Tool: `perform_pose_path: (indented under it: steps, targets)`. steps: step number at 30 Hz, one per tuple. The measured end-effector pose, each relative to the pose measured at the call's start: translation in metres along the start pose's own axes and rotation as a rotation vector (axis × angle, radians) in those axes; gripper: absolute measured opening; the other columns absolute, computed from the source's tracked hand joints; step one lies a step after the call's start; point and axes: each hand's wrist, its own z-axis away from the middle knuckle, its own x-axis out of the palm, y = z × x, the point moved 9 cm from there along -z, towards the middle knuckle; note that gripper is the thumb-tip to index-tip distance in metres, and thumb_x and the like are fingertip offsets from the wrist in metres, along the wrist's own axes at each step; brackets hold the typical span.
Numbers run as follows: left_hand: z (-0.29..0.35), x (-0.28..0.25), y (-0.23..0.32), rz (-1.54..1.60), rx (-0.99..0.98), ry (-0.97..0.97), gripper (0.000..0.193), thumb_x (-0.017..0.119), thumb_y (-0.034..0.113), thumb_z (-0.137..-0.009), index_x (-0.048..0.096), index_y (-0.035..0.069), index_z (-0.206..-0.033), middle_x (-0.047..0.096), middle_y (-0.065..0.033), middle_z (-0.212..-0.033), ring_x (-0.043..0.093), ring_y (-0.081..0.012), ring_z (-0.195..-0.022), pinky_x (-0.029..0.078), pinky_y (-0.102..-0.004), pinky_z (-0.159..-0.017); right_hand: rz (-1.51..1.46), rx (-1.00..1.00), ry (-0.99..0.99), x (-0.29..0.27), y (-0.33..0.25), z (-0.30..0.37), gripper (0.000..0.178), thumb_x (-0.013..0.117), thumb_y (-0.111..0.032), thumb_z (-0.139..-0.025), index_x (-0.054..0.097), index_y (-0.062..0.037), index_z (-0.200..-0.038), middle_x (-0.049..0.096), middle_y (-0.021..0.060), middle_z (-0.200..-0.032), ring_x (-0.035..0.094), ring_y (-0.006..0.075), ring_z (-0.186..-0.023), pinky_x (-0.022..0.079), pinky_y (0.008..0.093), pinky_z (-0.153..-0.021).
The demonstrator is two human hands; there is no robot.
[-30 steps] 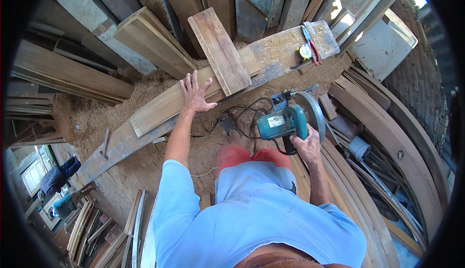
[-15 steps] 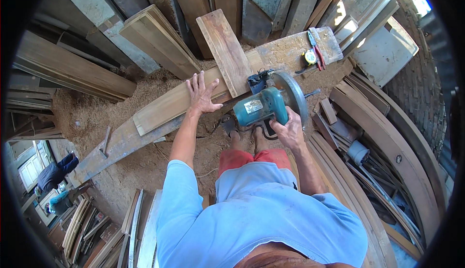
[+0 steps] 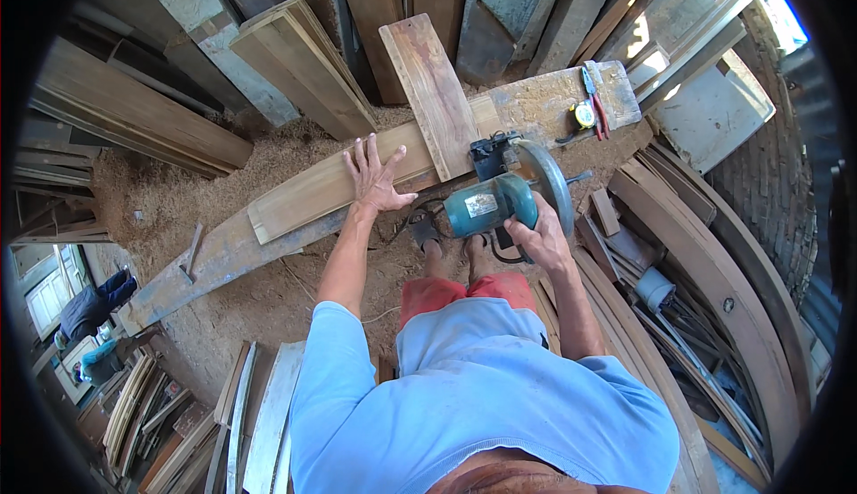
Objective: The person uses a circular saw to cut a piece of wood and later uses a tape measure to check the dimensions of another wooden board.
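Observation:
My right hand (image 3: 540,233) is wrapped round the handle of a teal circular saw (image 3: 478,204). The saw's round grey guard (image 3: 552,182) faces right, and its dark base plate sits close to the near right edge of a short wooden plank (image 3: 432,97). That plank lies crosswise over a longer pale board (image 3: 308,195), which rests along a worn workbench plank (image 3: 214,266). With fingers spread, my left hand (image 3: 377,177) lies flat on the long board, left of the short plank. Whether the blade touches wood is hidden.
Pliers (image 3: 596,106) and a yellow tape measure (image 3: 584,116) lie at the bench's right end. Boards (image 3: 299,66) lean along the far side. Stacked planks (image 3: 705,253) and a grey pot (image 3: 654,287) stand at right. A power cord trails near my feet. Another person (image 3: 94,307) is at far left.
The view has shifted slightly, so the bench and boards appear a little lower and further right. My left hand stays on the board, and the saw remains in my right hand.

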Motion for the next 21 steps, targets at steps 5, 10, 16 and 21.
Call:
perform_pose_path:
  steps: [5,10,16,21]
  targets:
    - [0.003,-0.005,0.002,0.018,0.009,0.044,0.111,0.094,0.055,-0.049,0.047,0.041,-0.148,0.01,-0.0246,-0.167,0.001,-0.052,-0.154,-0.003,-0.0745,-0.119,-0.037,0.01,0.08,-0.004,0.006,0.001,0.032,0.07,-0.011,-0.084,0.062,0.0022,-0.112,0.06,0.002,-0.085,0.058,0.0123,-0.079,0.048,0.0304,-0.072]
    - [0.002,-0.004,0.001,0.004,-0.001,0.038,0.114,0.095,0.053,-0.047,0.045,0.041,-0.15,0.01,-0.0244,-0.168,0.004,-0.0521,-0.154,-0.001,-0.0724,-0.12,-0.028,-0.038,0.176,-0.019,0.012,0.012,0.029,0.07,-0.008,-0.087,0.064,0.0016,-0.114,0.061,0.0004,-0.082,0.056,0.0086,-0.071,0.046,0.0272,-0.064]
    - [0.002,-0.005,0.003,-0.004,0.0,0.046,0.112,0.094,0.053,-0.048,0.048,0.039,-0.148,0.011,-0.0243,-0.168,0.004,-0.0516,-0.154,-0.001,-0.0719,-0.12,0.093,-0.099,0.222,-0.029,0.009,0.013,0.022,0.07,-0.012,-0.085,0.063,0.002,-0.101,0.063,0.0085,-0.083,0.06,0.0173,-0.077,0.05,0.0347,-0.075]
    - [0.001,-0.006,0.004,-0.009,0.001,0.042,0.114,0.094,0.053,-0.048,0.046,0.039,-0.15,0.011,-0.0243,-0.168,0.004,-0.0518,-0.154,-0.001,-0.0724,-0.12,0.11,-0.094,0.216,-0.03,0.015,0.009,0.022,0.07,-0.012,-0.084,0.063,0.0023,-0.099,0.062,0.0103,-0.082,0.06,0.0196,-0.077,0.05,0.0361,-0.076]
